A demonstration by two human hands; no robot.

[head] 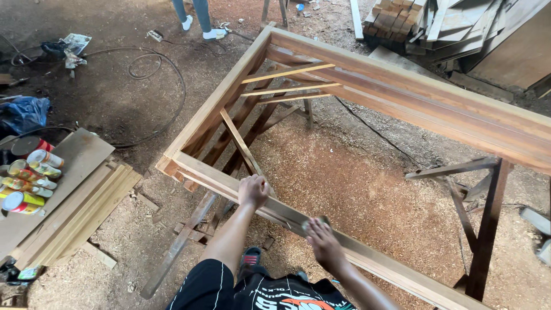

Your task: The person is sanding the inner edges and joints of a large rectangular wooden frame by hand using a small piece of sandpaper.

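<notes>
My left hand (253, 191) fists on the wooden frame (367, 92) to steady it while my right hand (322, 238) presses sandpaper (313, 223) flat along its rail.

Smooth matt wooden frame (367, 86); sawdust-covered rough floor (344, 172).

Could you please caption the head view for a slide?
Left hand steadies a wooden frame on trestles; right hand presses sandpaper on its near rail.

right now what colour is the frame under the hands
Warm reddish-brown wood with paler edges on the frame, seen in the head view.
</notes>
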